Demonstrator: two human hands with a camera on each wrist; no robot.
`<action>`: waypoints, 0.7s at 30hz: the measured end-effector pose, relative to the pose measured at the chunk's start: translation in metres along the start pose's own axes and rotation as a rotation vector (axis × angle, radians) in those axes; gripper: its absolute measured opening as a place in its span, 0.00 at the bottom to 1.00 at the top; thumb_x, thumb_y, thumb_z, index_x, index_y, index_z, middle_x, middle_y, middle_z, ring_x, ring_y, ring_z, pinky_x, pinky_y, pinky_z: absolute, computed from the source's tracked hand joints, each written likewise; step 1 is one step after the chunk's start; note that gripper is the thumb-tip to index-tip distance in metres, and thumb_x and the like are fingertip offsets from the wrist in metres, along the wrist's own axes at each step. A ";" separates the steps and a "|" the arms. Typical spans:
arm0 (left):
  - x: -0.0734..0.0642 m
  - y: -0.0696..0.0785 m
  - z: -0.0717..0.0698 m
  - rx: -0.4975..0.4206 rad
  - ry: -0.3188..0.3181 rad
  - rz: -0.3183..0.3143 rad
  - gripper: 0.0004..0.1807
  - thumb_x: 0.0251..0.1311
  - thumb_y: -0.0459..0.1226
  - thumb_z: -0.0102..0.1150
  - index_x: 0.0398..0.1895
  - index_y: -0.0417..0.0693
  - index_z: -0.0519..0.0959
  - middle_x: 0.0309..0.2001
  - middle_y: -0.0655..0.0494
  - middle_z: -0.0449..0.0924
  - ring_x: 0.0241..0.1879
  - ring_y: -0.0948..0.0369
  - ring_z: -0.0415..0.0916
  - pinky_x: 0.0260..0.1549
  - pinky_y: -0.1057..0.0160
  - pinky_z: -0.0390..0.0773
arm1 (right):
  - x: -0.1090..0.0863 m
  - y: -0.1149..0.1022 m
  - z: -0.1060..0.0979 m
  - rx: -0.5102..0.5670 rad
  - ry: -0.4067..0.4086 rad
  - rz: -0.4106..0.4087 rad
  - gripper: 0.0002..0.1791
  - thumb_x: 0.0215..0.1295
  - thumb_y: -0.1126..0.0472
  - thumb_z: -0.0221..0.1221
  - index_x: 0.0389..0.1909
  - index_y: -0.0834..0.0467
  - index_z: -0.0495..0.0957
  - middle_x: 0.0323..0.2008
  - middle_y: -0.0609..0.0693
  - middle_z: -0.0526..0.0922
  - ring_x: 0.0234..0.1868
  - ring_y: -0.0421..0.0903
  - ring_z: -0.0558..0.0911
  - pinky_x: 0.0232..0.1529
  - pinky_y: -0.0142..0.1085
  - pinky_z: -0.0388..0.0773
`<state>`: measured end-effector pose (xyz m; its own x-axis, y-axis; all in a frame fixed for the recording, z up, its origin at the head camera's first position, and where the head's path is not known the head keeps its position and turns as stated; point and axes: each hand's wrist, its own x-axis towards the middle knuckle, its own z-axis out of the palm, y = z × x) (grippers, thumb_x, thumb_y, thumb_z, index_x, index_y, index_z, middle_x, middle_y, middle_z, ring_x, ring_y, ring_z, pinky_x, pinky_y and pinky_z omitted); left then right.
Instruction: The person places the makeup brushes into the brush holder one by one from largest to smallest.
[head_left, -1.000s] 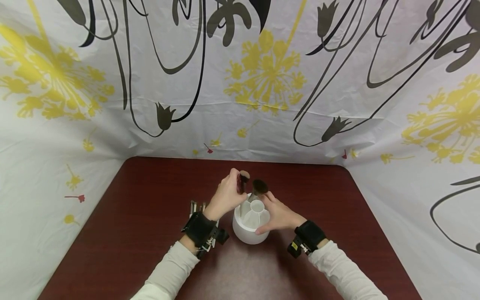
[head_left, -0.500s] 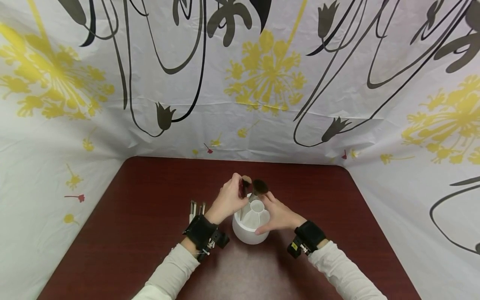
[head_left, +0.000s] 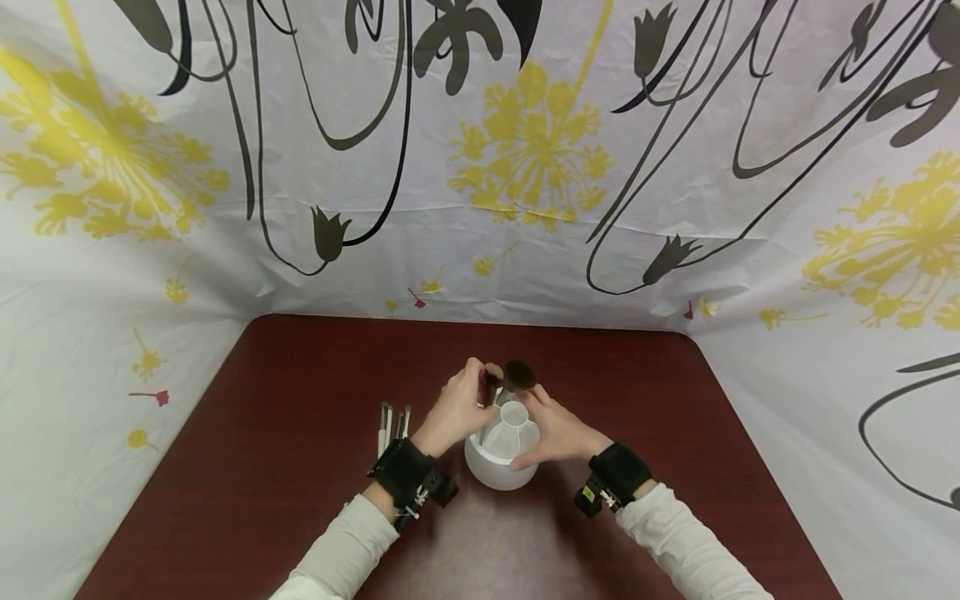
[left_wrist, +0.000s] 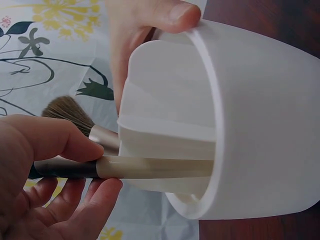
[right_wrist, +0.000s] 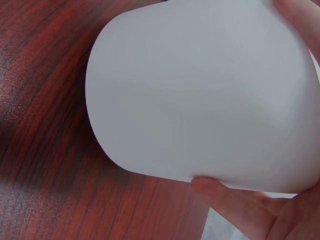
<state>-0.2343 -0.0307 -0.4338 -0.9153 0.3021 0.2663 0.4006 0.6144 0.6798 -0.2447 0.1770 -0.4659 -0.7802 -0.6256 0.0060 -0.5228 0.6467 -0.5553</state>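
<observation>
A white round holder with inner compartments [head_left: 498,475] stands on the table. My left hand [head_left: 454,410] pinches a makeup brush [left_wrist: 155,168] between thumb and fingers, over the holder's far left side. The brush has a pale handle and a dark ferrule, and its handle end reaches into a compartment. My right hand [head_left: 558,427] grips the holder from the right, thumb at the near rim and fingers round the far side. Another makeup brush with a wide brown head [head_left: 520,375] leans in the holder, bristles up.
Several slim brushes [head_left: 390,427] lie on the dark red wooden table [head_left: 315,367], left of the holder and partly hidden by my left wrist. A white cloth with printed flowers [head_left: 420,175] hangs behind the table and along its sides.
My left hand has come down a little toward the holder, and the makeup brush has sunk lower with it. The right hand and the holder stay in place.
</observation>
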 end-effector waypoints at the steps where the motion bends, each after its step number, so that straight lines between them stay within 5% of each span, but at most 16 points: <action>1: 0.000 0.000 0.000 -0.002 -0.004 -0.003 0.23 0.43 0.31 0.65 0.39 0.44 0.62 0.27 0.54 0.67 0.24 0.63 0.67 0.20 0.69 0.67 | 0.000 0.000 0.000 0.004 0.000 0.001 0.62 0.33 0.35 0.68 0.70 0.49 0.46 0.63 0.56 0.55 0.56 0.51 0.68 0.48 0.45 0.71; 9: -0.002 -0.005 0.004 -0.003 -0.021 -0.005 0.23 0.44 0.31 0.65 0.42 0.42 0.63 0.29 0.51 0.69 0.23 0.63 0.67 0.19 0.69 0.69 | -0.001 -0.002 0.000 -0.010 0.013 -0.024 0.61 0.33 0.36 0.69 0.68 0.52 0.50 0.57 0.55 0.60 0.51 0.49 0.71 0.44 0.43 0.73; 21: -0.004 -0.010 0.010 -0.018 -0.038 -0.010 0.22 0.43 0.30 0.61 0.42 0.43 0.64 0.31 0.49 0.70 0.23 0.64 0.68 0.19 0.70 0.70 | -0.001 -0.001 -0.001 -0.005 0.009 -0.028 0.61 0.33 0.36 0.69 0.69 0.52 0.49 0.61 0.58 0.57 0.55 0.53 0.69 0.46 0.46 0.72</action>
<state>-0.2342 -0.0308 -0.4482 -0.9169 0.3234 0.2338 0.3902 0.6043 0.6947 -0.2440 0.1772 -0.4645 -0.7681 -0.6396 0.0291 -0.5464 0.6311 -0.5506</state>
